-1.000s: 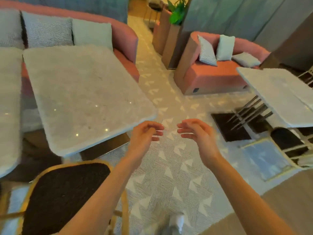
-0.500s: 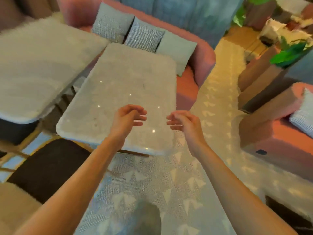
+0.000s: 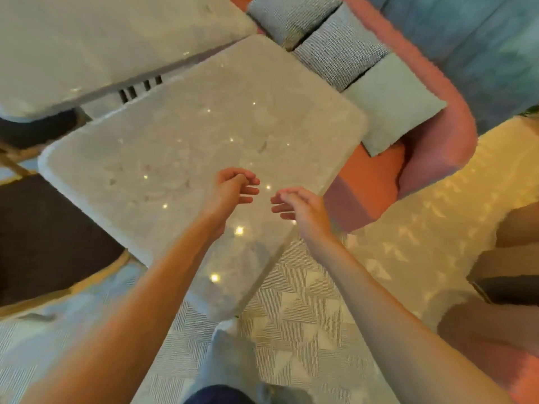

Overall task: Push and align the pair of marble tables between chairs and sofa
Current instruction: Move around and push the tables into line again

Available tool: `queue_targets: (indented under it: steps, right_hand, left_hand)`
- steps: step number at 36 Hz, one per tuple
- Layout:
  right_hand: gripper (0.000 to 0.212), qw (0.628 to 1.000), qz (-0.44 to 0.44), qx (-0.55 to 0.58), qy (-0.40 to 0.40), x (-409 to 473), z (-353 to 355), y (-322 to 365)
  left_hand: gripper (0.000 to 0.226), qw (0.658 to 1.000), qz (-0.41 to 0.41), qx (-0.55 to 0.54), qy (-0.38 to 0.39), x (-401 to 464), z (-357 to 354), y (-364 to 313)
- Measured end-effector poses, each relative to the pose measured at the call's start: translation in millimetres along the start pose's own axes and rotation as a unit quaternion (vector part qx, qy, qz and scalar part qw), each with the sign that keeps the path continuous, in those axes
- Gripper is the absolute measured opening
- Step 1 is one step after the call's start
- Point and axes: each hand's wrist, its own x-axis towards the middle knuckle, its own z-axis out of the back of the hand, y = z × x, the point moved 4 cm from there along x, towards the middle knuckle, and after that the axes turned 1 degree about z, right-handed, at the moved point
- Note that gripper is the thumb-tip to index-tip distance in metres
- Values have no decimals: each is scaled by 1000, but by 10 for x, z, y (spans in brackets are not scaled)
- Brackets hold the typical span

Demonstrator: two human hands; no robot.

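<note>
Both hands hover above the near marble table [image 3: 186, 158], gripping nothing: the left hand [image 3: 230, 189] has its fingers loosely curled with the tips apart, and the right hand [image 3: 300, 208] has its fingers relaxed and nearly straight, pointing toward the left one. Whether either touches the stone cannot be told. To do the push well, I judge the palms should settle flat on the long edge at about 3 o'clock from the hands and press evenly, so the top slides without twisting toward the sofa [image 3: 431, 158]. The far marble table [image 3: 96, 45] lies at 11 o'clock, its edge just beside the near one's but at an angle, with dark slats showing in the gap, so alignment looks unfinished. Three cushions [image 3: 335, 56] line the sofa at 1 o'clock, close to the near table's far corner. A chair [image 3: 49, 237] with a dark seat sits at 9 o'clock, partly under the table. The patterned carpet [image 3: 306, 310] may drag at the table's base.
</note>
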Motion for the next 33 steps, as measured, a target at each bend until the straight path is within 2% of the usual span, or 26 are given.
queue_targets:
  steps: [5, 7, 10, 14, 17, 22, 26, 30, 33]
  right_hand:
    - [15, 988, 18, -110, 108, 421, -126, -235]
    - [20, 965, 35, -184, 182, 549, -252, -403]
    - [30, 889, 113, -334, 293, 705, -467, -706]
    - [44, 746, 251, -483, 383, 732, -640, -1110]
    - [43, 694, 352, -513, 362, 714, -625, -1273]
    - [47, 675, 429, -500, 332, 742, -507, -1488]
    - [49, 668, 472, -507, 272, 742, -500, -1620]
    - [54, 642, 516, -532, 197, 680, -515, -1749]
    - [53, 651, 537, -510, 165, 691, -539, -1825]
  left_hand:
    - [28, 985, 30, 49, -163, 147, 369, 436]
    - [25, 969, 52, 81, -227, 74, 507, 736]
    - [25, 945, 102, 144, -275, -201, 589, 1248]
    - [30, 914, 102, 241, -311, -611, 462, 1608]
    - [32, 900, 110, 235, -349, -796, 336, 1725]
    - [39, 874, 78, 321, -357, -848, -35, 2005]
    - [53, 811, 74, 419, -402, -750, -278, 2165]
    - [54, 710, 43, 542, -447, -658, -429, 2256]
    - [52, 671, 20, 570, -474, -614, -398, 2345]
